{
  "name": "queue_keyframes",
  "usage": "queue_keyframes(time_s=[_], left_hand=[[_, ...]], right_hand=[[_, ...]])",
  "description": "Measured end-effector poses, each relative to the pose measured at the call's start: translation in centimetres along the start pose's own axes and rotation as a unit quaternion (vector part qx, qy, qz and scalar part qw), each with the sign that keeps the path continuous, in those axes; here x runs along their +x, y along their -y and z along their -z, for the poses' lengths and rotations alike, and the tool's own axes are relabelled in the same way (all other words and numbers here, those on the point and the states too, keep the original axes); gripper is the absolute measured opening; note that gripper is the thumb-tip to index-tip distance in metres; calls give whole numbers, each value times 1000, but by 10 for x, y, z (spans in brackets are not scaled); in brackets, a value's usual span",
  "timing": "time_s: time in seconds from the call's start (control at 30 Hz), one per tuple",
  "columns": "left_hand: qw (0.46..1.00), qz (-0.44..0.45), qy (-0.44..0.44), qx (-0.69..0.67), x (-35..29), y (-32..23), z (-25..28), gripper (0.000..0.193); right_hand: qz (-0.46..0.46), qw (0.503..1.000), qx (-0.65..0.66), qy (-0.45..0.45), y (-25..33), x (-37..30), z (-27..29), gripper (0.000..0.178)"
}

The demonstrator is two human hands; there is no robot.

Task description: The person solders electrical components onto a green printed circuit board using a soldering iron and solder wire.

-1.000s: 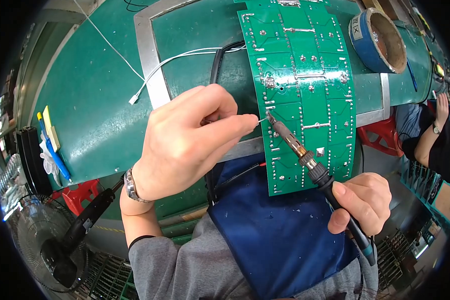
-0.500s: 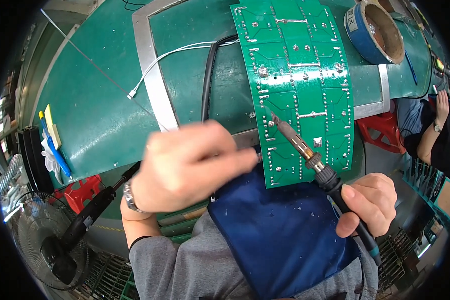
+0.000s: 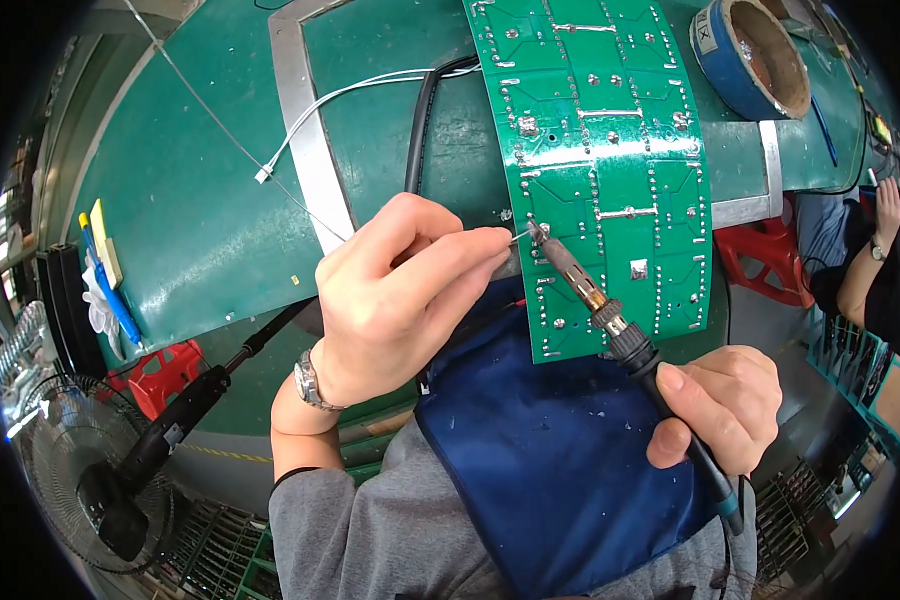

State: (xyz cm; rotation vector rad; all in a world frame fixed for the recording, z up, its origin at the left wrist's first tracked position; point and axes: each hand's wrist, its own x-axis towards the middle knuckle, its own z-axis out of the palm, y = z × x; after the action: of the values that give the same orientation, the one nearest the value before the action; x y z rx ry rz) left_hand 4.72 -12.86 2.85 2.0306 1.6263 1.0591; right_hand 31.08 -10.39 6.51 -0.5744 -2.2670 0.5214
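Note:
A long green circuit board (image 3: 620, 180) lies solder side up, its near end reaching over my lap. My right hand (image 3: 725, 408) is closed round the handle of a soldering iron (image 3: 630, 345). The iron's tip meets the board near its left edge, by a row of solder joints. Beside that tip, my left hand (image 3: 400, 285) pinches a thin solder wire (image 3: 220, 122), whose short end points at the same joint. The rest of the wire runs from behind the hand to the upper left.
White leads (image 3: 320, 100) and a black cable (image 3: 422, 130) pass under the board. A blue round tub (image 3: 750, 60) stands at the far right of the green table (image 3: 190, 230). A fan (image 3: 110, 480) stands lower left; another person's hand (image 3: 887, 207) shows at right.
My left hand, blurred before, has moved up and to the right, bringing the wire's end to the iron's tip. The iron has shifted slightly left and the board slightly upward.

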Motion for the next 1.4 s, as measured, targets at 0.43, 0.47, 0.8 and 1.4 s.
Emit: queue_keyframes(time_s=[0.43,0.47,0.8,1.4], left_hand=[[999,-28,12,24,-7,-2,7,28],[999,-29,17,33,-8,-4,8,28],[997,-56,25,54,-13,-3,6,34],[998,-49,32,21,-22,-11,6,28]], right_hand=[[14,999,-21,-36,10,-12,4,20],[15,999,-21,-41,10,-14,4,20],[22,999,-36,-17,14,-17,-3,22],[24,998,-9,-50,17,-30,7,23]])
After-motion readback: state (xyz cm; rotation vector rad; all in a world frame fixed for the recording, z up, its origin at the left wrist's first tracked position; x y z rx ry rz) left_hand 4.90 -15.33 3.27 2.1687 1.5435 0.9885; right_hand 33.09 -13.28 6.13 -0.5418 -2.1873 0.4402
